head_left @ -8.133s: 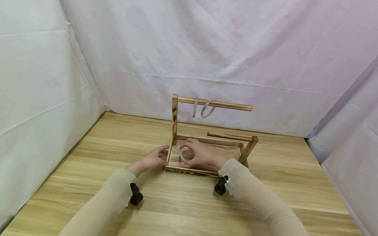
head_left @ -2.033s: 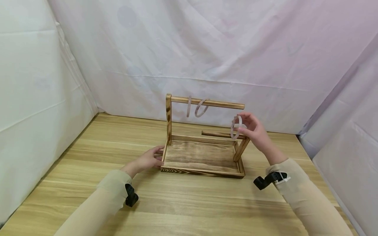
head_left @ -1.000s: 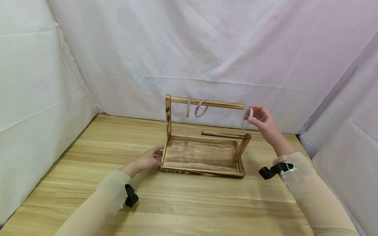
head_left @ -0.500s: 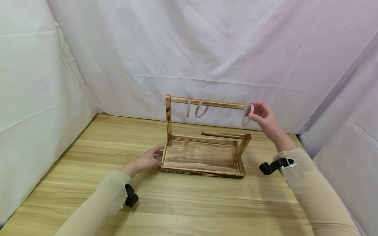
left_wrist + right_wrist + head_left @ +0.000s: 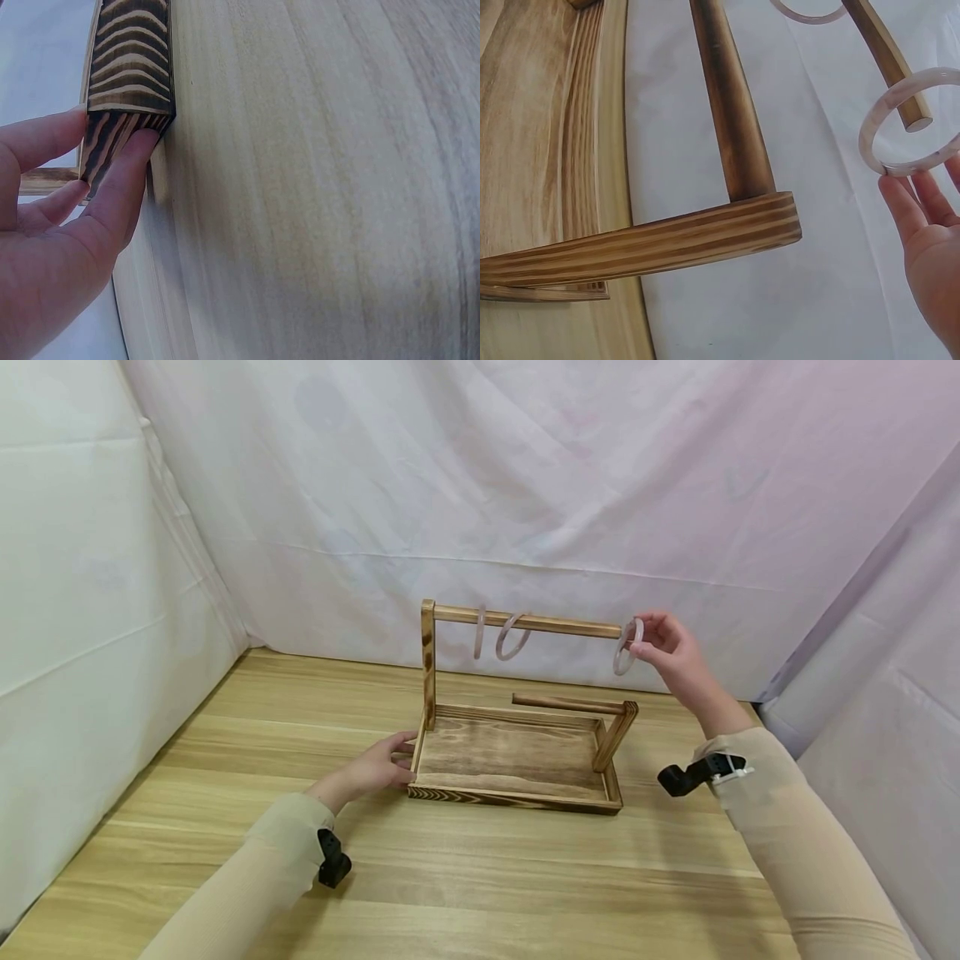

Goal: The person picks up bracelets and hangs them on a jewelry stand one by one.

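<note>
My right hand (image 5: 672, 653) pinches a pale pink bangle (image 5: 618, 665) at the free end of the rack's upper wooden bar (image 5: 573, 627). Through the ring of that bangle (image 5: 868, 135), the bar's tip shows in the right wrist view; whether it passes through the ring I cannot tell. Two more bangles hang further left on the same bar, one edge-on (image 5: 478, 635) and one angled (image 5: 501, 643). My left hand (image 5: 373, 766) touches the left end of the wooden tray base (image 5: 517, 802), its fingers fairly straight and spread; in the left wrist view its thumb presses the end face.
A shorter, lower bar (image 5: 573, 702) juts left from the post (image 5: 615, 739) on the tray's right side. The taller post (image 5: 428, 664) stands at the left. Behind the wood-grain table (image 5: 450, 877) hangs a pale cloth (image 5: 360, 593).
My right hand lifted a bangle from the tray, carried it right past the lower bar, then raised it to the upper bar's tip. My left hand stays against the tray's left end.
</note>
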A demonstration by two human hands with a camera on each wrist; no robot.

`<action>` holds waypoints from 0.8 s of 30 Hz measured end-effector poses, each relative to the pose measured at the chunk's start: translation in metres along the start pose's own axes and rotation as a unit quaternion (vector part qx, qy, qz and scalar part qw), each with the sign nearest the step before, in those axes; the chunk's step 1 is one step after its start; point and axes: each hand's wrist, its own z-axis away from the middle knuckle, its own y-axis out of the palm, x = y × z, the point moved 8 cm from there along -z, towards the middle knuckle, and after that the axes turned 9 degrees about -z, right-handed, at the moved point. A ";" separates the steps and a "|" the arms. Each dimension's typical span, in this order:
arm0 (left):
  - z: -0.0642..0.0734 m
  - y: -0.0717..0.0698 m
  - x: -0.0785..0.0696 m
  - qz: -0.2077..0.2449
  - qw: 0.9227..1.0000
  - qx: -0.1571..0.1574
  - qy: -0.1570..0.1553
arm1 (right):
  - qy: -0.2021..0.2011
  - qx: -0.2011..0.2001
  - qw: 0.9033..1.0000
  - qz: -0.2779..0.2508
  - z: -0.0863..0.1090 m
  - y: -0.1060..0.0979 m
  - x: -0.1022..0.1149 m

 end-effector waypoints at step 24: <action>0.000 0.001 -0.001 0.010 1.000 0.001 -0.011 | 0.016 0.017 1.000 0.017 -0.015 0.003 0.003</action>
